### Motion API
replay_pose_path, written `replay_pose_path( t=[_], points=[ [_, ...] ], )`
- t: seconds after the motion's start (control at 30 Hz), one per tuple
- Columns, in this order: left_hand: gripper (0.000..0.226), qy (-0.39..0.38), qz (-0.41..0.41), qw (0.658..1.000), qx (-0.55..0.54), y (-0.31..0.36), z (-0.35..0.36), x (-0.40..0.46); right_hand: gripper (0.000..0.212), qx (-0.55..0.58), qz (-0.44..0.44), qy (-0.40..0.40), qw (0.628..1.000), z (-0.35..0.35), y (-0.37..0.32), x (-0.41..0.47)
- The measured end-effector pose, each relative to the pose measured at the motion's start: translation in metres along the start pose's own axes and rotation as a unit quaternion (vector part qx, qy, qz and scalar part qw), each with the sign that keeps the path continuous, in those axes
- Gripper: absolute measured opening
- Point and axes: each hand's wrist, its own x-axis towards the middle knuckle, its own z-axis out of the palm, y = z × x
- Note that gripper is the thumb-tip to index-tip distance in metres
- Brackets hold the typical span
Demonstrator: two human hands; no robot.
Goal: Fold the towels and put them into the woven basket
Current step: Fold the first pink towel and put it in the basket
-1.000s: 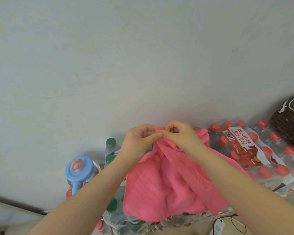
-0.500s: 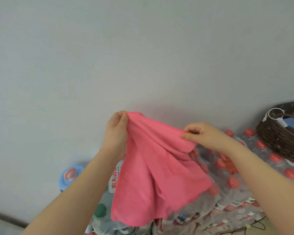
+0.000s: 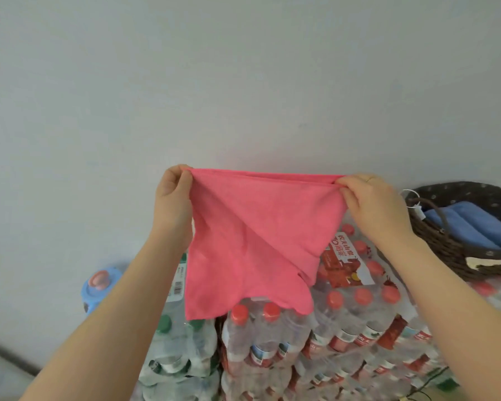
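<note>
Both hands, left hand [image 3: 172,195] and right hand [image 3: 369,202], pinch pink towel [image 3: 252,244] corners; woven basket [image 3: 457,250] cut off.

A towel [image 3: 252,241] is held stretched at centre, between the left hand [image 3: 172,198] at 9 o'clock and the right hand [image 3: 373,204] at 3 o'clock. Bottle packs [image 3: 315,342] are stacked below at 6 o'clock. At 3 o'clock, the basket [image 3: 446,244] is set on the packs, with folded towels [image 3: 469,224] lying in it.

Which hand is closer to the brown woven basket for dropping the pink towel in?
The right hand. It pinches the pink towel right beside the brown woven basket; the left hand is farther away.
</note>
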Motion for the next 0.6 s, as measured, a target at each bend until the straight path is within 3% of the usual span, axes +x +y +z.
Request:
replay_pose_path(
  t=[0.13, 0.27, 0.33, 0.47, 0.53, 0.6],
  points=[
    [0.029, 0.003, 0.079, 0.996, 0.05, 0.015, 0.012, -0.02, 0.027, -0.015, -0.052, 0.11, 0.992, -0.028, 0.02, -0.005],
    [0.026, 0.001, 0.077, 0.996, 0.037, 0.02, 0.023, -0.041, 0.006, -0.129, -0.085, 0.183, 0.971, -0.039, 0.041, -0.017],
    [0.026, -0.01, 0.072, 0.997, 0.024, 0.021, 0.03, -0.054, 0.013, -0.179, -0.057, 0.138, 0.973, -0.041, 0.055, -0.029],
    [0.026, -0.034, 0.068, 0.997, 0.008, 0.021, 0.041, -0.079, 0.03, -0.172, 0.065, 0.016, 0.983, -0.044, 0.074, -0.047],
    [0.026, -0.033, 0.052, 0.998, -0.025, 0.022, 0.046, -0.09, 0.028, -0.022, 0.125, 0.016, 0.992, -0.053, 0.073, -0.049],
    [0.024, -0.022, 0.019, 0.996, -0.081, 0.023, 0.049, -0.098, 0.016, 0.241, 0.197, 0.007, 0.95, -0.064, 0.068, -0.048]
  ],
)
